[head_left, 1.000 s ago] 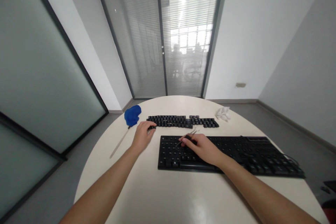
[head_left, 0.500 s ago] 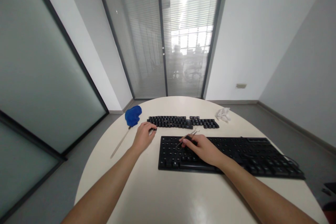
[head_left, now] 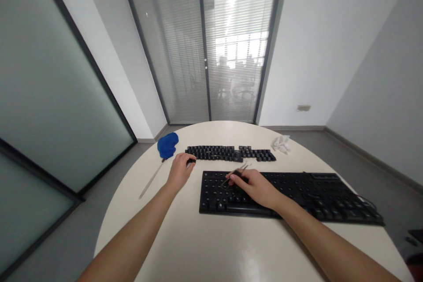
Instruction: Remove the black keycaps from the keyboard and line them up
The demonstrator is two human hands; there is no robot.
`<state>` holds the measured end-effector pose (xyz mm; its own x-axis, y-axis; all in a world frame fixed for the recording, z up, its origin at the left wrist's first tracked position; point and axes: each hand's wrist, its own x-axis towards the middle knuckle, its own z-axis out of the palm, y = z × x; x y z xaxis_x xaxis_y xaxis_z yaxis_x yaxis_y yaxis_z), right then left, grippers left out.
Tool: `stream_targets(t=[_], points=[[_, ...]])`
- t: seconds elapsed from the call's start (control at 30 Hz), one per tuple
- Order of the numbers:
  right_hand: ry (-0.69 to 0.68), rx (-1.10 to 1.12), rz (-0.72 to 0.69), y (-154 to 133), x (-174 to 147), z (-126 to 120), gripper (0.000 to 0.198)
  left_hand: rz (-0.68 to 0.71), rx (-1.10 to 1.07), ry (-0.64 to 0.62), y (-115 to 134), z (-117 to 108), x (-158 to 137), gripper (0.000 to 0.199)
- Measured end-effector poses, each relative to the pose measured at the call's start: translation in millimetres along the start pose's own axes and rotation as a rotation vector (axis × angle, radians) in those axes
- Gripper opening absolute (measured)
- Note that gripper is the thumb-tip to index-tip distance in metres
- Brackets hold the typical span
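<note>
My left hand [head_left: 180, 171] rests at the left end of the rows of loose black keycaps [head_left: 214, 154]. Its thumb and fingers close around a small black keycap [head_left: 191, 161], partly hidden by them. Over the left part of the black keyboard [head_left: 280, 185], my right hand [head_left: 253, 185] grips a keycap puller [head_left: 243, 174] with a dark handle and thin wire ends. Part of the keyboard shows bare key sockets; along its bottom row and at its right side keycaps sit in place. The right hand and forearm hide part of the keyboard.
On the round white table [head_left: 185, 238] a brush-like thing with a blue head [head_left: 168, 144] and a pale stick lies at the left. A crumpled white tissue [head_left: 281, 144] lies at the back right. A cable [head_left: 366, 202] curves by the keyboard's right end.
My left hand has shifted very slightly left, with its fingers still around the keycap. The right hand and the keycap puller have stayed nearly in place.
</note>
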<state>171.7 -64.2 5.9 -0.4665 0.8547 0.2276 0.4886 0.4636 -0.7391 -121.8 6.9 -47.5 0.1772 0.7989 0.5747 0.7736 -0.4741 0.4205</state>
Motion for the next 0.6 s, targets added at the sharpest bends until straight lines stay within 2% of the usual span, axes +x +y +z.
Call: stream_targets(t=[0.43,0.6], points=[[-0.010,0.007,0.014,-1.6,-0.1,-0.2,0.044,-0.019,-0.009,0.029,2.3,1.6,3.0,0.021],[0.028,0.055,0.005,-2.1,-0.4,-2.8,0.034,0.038,-0.050,0.085,19.7,-4.2,3.0,0.015]])
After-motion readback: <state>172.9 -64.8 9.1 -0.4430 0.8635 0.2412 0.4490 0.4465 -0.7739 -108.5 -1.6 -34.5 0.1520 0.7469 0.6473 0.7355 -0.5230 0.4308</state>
